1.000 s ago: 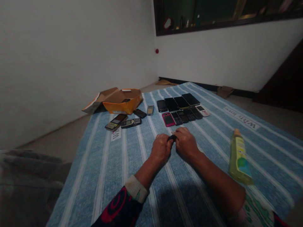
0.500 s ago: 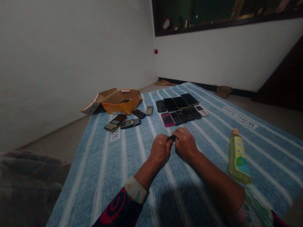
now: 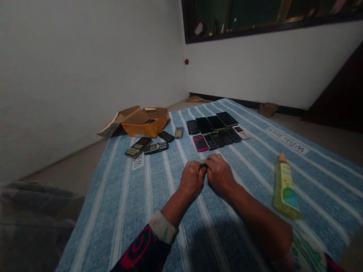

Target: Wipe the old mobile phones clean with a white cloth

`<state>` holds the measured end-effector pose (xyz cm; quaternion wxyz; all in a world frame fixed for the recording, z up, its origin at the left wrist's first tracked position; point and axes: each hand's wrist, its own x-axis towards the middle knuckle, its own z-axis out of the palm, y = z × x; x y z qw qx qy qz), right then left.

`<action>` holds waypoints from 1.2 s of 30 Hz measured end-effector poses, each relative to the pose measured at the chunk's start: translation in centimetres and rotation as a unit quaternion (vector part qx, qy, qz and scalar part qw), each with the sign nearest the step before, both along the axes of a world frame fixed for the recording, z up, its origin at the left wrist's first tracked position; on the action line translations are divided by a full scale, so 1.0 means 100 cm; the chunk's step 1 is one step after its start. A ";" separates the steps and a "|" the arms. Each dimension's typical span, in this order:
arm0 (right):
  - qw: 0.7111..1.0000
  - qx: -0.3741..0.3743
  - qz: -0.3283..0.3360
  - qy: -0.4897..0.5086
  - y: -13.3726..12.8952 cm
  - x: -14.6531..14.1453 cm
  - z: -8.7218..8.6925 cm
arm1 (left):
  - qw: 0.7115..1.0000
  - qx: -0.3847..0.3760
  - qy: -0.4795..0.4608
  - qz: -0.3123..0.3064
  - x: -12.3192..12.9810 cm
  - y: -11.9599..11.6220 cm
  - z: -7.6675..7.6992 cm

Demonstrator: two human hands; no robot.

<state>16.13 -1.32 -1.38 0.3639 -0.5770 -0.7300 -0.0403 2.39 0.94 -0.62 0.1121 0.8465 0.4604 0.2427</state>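
Observation:
My left hand [image 3: 192, 176] and my right hand [image 3: 219, 172] meet over the middle of the table, both with curled fingers. Between them they grip a small dark object [image 3: 203, 166]; most of it is hidden by the fingers, so its kind does not show. Just beyond the hands lies a pink phone [image 3: 200, 143], at the left end of a row of keypad phones. Behind that row are several dark phones with large screens, among them a black phone [image 3: 227, 119] at the right end.
An open orange cardboard box [image 3: 141, 129] stands at the far left. Near it lie a gold-keyed phone [image 3: 138, 147], a dark keypad phone [image 3: 156, 148] and a silver phone [image 3: 179, 132]. A bottle of yellow-green liquid [image 3: 286, 190] lies at right on the striped blue cloth [image 3: 159, 189].
My right hand has shifted slightly left, closer to my left hand, and less of the dark object shows between them. The phones, box and bottle stay where they were.

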 end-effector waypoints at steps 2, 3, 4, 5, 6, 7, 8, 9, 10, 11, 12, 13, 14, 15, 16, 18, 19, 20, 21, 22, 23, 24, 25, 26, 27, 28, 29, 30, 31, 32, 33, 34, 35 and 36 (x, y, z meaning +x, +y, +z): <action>1.000 0.001 0.001 0.001 -0.001 -0.001 0.000 | 1.000 0.000 -0.001 -0.001 0.000 0.000 0.000; 1.000 -0.001 -0.006 0.005 0.000 -0.001 0.000 | 1.000 0.000 -0.004 -0.001 0.000 0.000 0.000; 1.000 -0.004 -0.016 0.010 0.001 0.000 -0.001 | 1.000 -0.001 -0.008 0.001 0.000 0.000 0.000; 1.000 -0.008 -0.027 0.014 0.002 0.002 -0.001 | 1.000 -0.002 -0.011 0.002 0.000 0.001 0.000; 0.999 -0.015 -0.037 0.017 0.004 0.005 -0.002 | 1.000 -0.002 -0.014 0.003 0.000 0.001 -0.001; 0.998 -0.024 -0.046 0.018 0.006 0.007 -0.002 | 1.000 -0.003 -0.014 0.003 0.000 0.001 -0.002; 0.998 -0.035 -0.054 0.021 0.007 0.010 -0.003 | 1.000 -0.003 -0.013 0.004 0.000 0.001 -0.002; 0.997 -0.047 -0.060 0.028 0.009 0.012 -0.004 | 1.000 -0.003 -0.012 0.005 0.000 0.001 -0.003; 0.995 -0.058 -0.063 0.043 0.011 0.014 -0.005 | 1.000 -0.002 -0.012 0.005 0.000 0.001 -0.004; 0.994 -0.065 -0.062 0.067 0.012 0.015 -0.006 | 1.000 0.000 -0.014 0.006 0.000 0.001 -0.004; 0.991 -0.069 -0.058 0.098 0.013 0.016 -0.007 | 1.000 0.001 -0.019 0.006 0.000 0.001 -0.005; 0.987 -0.069 -0.051 0.135 0.014 0.016 -0.007 | 1.000 0.003 -0.027 0.006 -0.001 0.000 -0.005; 0.982 -0.067 -0.045 0.173 0.015 0.016 -0.008 | 0.999 0.004 -0.037 0.004 -0.002 0.000 -0.005; 0.975 -0.065 -0.040 0.208 0.015 0.016 -0.007 | 0.999 0.005 -0.049 0.002 -0.002 -0.001 -0.004; 0.969 -0.063 -0.038 0.238 0.015 0.015 -0.007 | 0.998 0.005 -0.061 -0.002 -0.003 -0.001 -0.003; 0.958 -0.059 -0.035 0.279 0.014 0.015 -0.004 | 0.997 0.006 -0.081 -0.011 -0.003 -0.002 -0.001; 0.955 -0.056 -0.034 0.290 0.013 0.014 -0.002 | 0.996 0.008 -0.091 -0.016 -0.003 -0.002 -0.001; 0.953 -0.049 -0.033 0.297 0.012 0.014 0.000 | 0.995 0.010 -0.100 -0.022 -0.003 -0.001 0.000; 0.953 -0.040 -0.030 0.299 0.011 0.014 0.002 | 0.994 0.014 -0.109 -0.028 -0.003 -0.001 0.000; 0.954 -0.029 -0.026 0.299 0.010 0.014 0.004 | 0.992 0.018 -0.118 -0.034 -0.003 0.000 0.000; 0.954 -0.016 -0.021 0.298 0.009 0.013 0.006 | 0.991 0.023 -0.126 -0.039 -0.004 0.000 0.000; 0.955 -0.002 -0.015 0.298 0.008 0.013 0.007 | 0.990 0.027 -0.135 -0.045 -0.004 0.000 -0.001; 0.955 0.011 -0.008 0.297 0.007 0.012 0.008 | 0.988 0.030 -0.142 -0.049 -0.004 0.000 -0.001; 0.954 0.024 0.000 0.298 0.006 0.011 0.009 | 0.987 0.032 -0.148 -0.053 -0.005 0.000 -0.002; 0.954 0.035 0.007 0.299 0.005 0.010 0.010 | 0.986 0.034 -0.153 -0.055 -0.005 0.000 -0.002; 0.953 0.044 0.014 0.299 0.004 0.009 0.010 | 0.985 0.035 -0.158 -0.056 -0.005 -0.001 -0.002; 0.953 0.051 0.020 0.298 0.003 0.008 0.011 | 0.985 0.037 -0.161 -0.057 -0.006 -0.002 -0.001; 0.954 0.057 0.025 0.295 0.002 0.007 0.011 | 0.984 0.040 -0.163 -0.055 -0.006 -0.002 0.000; 0.954 0.062 0.028 0.292 0.002 0.006 0.011 | 0.984 0.044 -0.164 -0.053 -0.006 -0.003 0.000; 0.955 0.067 0.030 0.289 0.001 0.005 0.012 | 0.984 0.047 -0.164 -0.052 -0.006 -0.004 0.001; 0.955 0.072 0.031 0.286 0.000 0.004 0.012 | 0.984 0.050 -0.162 -0.050 -0.006 -0.005 0.001; 0.955 0.076 0.033 0.283 -0.001 0.004 0.013 | 0.985 0.053 -0.157 -0.048 -0.006 -0.005 0.002; 0.956 0.079 0.037 0.280 -0.002 0.003 0.014 | 0.986 0.054 -0.152 -0.046 -0.006 -0.005 0.002; 0.957 0.082 0.041 0.277 -0.002 0.002 0.014 | 0.987 0.055 -0.146 -0.042 -0.006 -0.005 0.001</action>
